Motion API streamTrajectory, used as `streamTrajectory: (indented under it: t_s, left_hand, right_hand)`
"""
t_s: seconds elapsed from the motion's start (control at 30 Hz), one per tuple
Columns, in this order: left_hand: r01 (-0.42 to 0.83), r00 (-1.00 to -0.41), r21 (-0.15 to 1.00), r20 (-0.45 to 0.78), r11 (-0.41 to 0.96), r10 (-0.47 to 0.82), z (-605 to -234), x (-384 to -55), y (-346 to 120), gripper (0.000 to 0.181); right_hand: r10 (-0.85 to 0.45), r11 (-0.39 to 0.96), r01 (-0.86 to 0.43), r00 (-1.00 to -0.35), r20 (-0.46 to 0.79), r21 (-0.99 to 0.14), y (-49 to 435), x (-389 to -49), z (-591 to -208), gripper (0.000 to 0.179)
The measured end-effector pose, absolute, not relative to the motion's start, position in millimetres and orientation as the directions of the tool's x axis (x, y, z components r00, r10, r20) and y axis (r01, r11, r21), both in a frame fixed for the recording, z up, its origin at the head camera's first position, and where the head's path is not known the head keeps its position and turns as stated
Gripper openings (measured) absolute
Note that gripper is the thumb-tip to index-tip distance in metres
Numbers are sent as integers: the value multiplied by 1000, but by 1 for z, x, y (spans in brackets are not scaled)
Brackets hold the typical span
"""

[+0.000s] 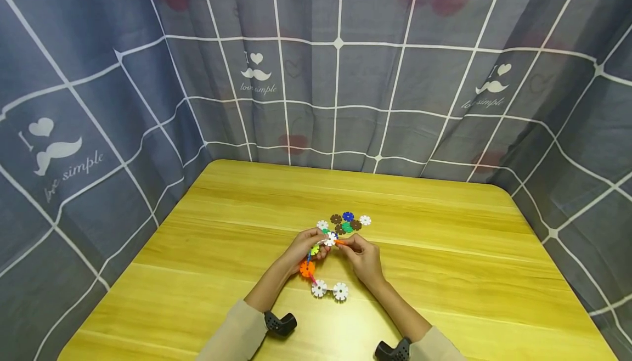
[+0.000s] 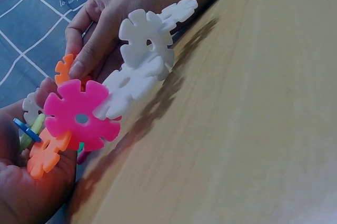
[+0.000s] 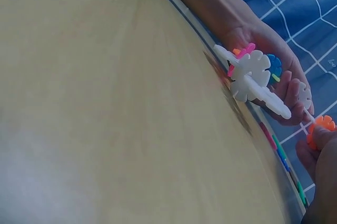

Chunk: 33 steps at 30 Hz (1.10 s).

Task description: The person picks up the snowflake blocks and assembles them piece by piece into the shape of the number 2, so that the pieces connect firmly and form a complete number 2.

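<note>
My left hand (image 1: 301,248) holds a chain of notched plastic snowflake discs joined edge to edge. From its fingers the chain curves down toward me through an orange disc (image 1: 307,269), a pink disc (image 2: 63,102) and several white discs (image 2: 138,29). One white disc (image 1: 330,238) sits at the left fingertips. Close beside it, my right hand (image 1: 366,259) pinches another orange disc (image 3: 326,122) between thumb and fingers, its edge at that white disc. Blue and yellow-green discs show partly behind the left fingers in the left wrist view.
Just beyond the hands, loose discs lie in a cluster on the wooden table (image 1: 444,273), among them a blue disc (image 1: 348,216), a brown disc (image 1: 356,225) and a white disc (image 1: 365,220). A checked curtain (image 1: 306,75) hangs behind the table and along its sides.
</note>
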<state>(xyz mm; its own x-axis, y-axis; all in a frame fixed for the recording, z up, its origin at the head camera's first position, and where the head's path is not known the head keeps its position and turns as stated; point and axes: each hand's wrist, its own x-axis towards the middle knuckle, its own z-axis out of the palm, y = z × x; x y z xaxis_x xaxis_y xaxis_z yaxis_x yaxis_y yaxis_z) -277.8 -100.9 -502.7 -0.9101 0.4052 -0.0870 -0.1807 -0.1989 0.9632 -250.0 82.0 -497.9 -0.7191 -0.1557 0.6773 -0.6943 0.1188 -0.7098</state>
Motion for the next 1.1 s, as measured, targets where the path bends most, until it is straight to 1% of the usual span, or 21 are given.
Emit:
streamTrajectory:
  t_s: [0.23,0.37,0.47,0.53,0.67,0.77,0.83,0.93,1.0,1.1]
  left_hand:
    - [-201,-902,961,-106,-190,418,-502,-279,-101,17]
    - [-189,-892,964,-88,-189,444,-502,-278,-101,17]
    - [-192,-898,963,-94,-189,430,-502,-278,-100,18]
    - [-205,-903,960,-111,-190,415,-501,-279,-101,17]
    - [-211,-917,960,-129,-186,377,-499,-281,-108,16]
    - [-188,-933,962,-112,-198,343,-499,-284,-120,14]
    - [-172,-936,963,-95,-206,340,-499,-286,-128,14]
    - [-169,-922,969,-91,-181,375,-498,-288,-136,10]
    - [-185,-908,970,-108,-156,405,-497,-289,-138,8]
    - [-208,-891,970,-134,-128,433,-496,-288,-138,24]
  right_hand:
    - [-163,149,-698,-716,679,-700,82,-248,-496,11]
    - [-147,185,-717,-696,703,-672,81,-246,-496,12]
    - [-144,168,-722,-691,708,-671,79,-248,-498,10]
    - [-147,143,-709,-705,694,-690,78,-252,-500,9]
    - [-138,141,-633,-774,618,-761,77,-264,-511,9]
    - [-159,239,-603,-798,582,-761,76,-271,-520,13]
    - [-230,353,-615,-788,571,-705,74,-274,-523,17]
    - [-365,519,-661,-745,559,-542,71,-276,-525,27]
    - [-402,572,-668,-734,547,-476,69,-276,-526,28]
    - [-403,594,-658,-741,538,-462,67,-275,-528,25]
